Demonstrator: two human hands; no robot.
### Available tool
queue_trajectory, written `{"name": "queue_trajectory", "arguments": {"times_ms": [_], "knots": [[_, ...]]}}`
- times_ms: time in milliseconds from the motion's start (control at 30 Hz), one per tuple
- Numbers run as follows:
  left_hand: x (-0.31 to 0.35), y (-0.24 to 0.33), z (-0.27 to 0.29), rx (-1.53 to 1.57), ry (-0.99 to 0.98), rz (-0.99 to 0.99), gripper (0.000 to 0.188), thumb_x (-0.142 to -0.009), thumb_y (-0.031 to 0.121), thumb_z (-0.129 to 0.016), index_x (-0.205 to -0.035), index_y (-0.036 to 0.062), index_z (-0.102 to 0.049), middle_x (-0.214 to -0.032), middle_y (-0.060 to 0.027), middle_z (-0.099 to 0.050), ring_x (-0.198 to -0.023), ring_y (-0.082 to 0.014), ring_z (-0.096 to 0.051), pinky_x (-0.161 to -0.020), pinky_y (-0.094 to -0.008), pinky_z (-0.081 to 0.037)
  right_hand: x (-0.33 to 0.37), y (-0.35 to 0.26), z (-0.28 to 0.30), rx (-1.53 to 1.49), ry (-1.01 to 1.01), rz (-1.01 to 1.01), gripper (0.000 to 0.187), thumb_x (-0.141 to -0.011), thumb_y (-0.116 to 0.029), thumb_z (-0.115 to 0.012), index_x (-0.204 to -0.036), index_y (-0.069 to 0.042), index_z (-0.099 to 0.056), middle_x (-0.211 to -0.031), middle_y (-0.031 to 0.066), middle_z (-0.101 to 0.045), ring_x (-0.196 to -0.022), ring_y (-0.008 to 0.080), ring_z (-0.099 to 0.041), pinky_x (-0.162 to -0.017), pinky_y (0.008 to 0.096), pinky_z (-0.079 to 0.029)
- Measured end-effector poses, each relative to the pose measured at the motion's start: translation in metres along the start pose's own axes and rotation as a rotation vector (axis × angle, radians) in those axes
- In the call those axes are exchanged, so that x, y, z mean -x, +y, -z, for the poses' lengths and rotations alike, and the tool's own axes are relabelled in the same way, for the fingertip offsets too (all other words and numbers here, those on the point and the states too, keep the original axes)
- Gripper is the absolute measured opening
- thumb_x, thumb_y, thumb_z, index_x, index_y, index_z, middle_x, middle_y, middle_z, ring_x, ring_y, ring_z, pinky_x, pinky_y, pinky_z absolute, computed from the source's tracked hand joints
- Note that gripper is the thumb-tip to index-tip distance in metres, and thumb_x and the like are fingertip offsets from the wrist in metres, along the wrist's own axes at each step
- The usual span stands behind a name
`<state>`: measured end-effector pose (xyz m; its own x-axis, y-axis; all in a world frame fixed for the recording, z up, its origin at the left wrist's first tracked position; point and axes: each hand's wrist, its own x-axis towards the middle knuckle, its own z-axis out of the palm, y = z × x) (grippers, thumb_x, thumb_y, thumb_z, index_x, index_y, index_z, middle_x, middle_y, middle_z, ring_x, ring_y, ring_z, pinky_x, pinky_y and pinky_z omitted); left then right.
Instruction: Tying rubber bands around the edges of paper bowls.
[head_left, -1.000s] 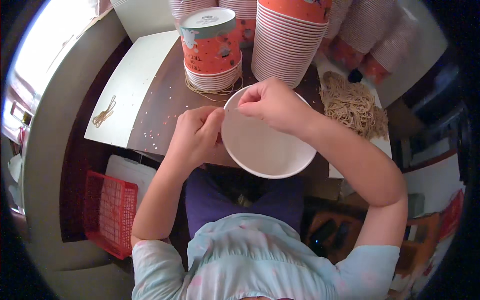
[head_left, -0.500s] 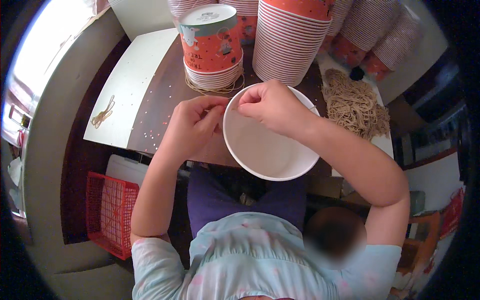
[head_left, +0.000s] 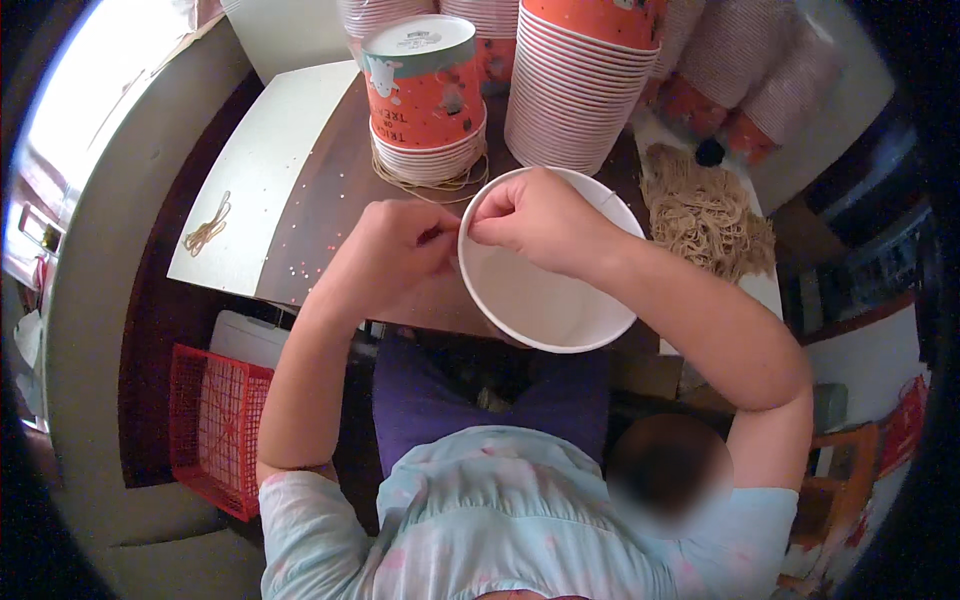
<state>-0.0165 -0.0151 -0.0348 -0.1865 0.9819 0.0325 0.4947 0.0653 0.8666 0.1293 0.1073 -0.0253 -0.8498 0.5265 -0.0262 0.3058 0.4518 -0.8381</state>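
Observation:
A white-walled paper bucket (head_left: 545, 305), its mouth tilted up toward me, is between my hands at the table's front edge. My left hand (head_left: 400, 245) is outside the left rim, fingers drawn together against the wall. Inside the bucket, my right hand (head_left: 535, 215) pinches at the same part of the rim, opposite the left fingertips. What either hand pinches is too small or hidden to make out. A short thin light end (head_left: 606, 198) shows at the bucket's right rim. Tan cord loops (head_left: 430, 187) circle the foot of a short stack of upside-down orange buckets (head_left: 420, 105).
A tall bucket stack (head_left: 572, 105) stands behind my right hand, with more wrapped stacks (head_left: 735, 70) at back right. A heap of tan cords (head_left: 705, 215) lies right; a small cord bundle (head_left: 207, 225) lies left. A red plastic basket (head_left: 220, 430) is below left. A blurred round shape (head_left: 670, 465) is below right.
The bucket has shifted slightly right and its mouth has tipped a little. My left hand has turned and closed up against the rim; my right hand stays inside, slightly lower.

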Motion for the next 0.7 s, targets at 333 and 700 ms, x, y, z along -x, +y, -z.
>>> {"name": "queue_trajectory", "arguments": {"times_ms": [333, 700], "knots": [[0.027, -0.005, -0.013, -0.035, 0.24, 0.028, 0.017, -0.075, 0.012, -0.059, -0.078, -0.0048, -0.062, -0.065, -0.012, -0.062, -0.058, -0.0155, -0.059, -0.056, -0.0293, -0.047, 0.087, -0.061, 0.028, 0.53, -0.152, 0.169, 0.092, -0.063, -0.037, -0.082, -0.134, 0.0, -0.037, -0.092, 0.0146, -0.061, -0.084, 0.0285, -0.062, -0.076, 0.0355, -0.049], [0.037, -0.021, -0.027, 0.5, 0.194, -0.114, 0.007, -0.082, 0.005, -0.055, -0.08, -0.0011, -0.058, -0.072, 0.0018, -0.057, -0.066, -0.0038, -0.05, -0.059, -0.0208, -0.042, 0.085, -0.019, 0.0, 0.71, 0.431, 0.371, 0.031, -0.079, -0.009, -0.065, -0.106, -0.003, -0.052, -0.086, 0.0142, -0.061, -0.077, 0.0332, -0.063, -0.063, 0.0413, -0.051]]}}
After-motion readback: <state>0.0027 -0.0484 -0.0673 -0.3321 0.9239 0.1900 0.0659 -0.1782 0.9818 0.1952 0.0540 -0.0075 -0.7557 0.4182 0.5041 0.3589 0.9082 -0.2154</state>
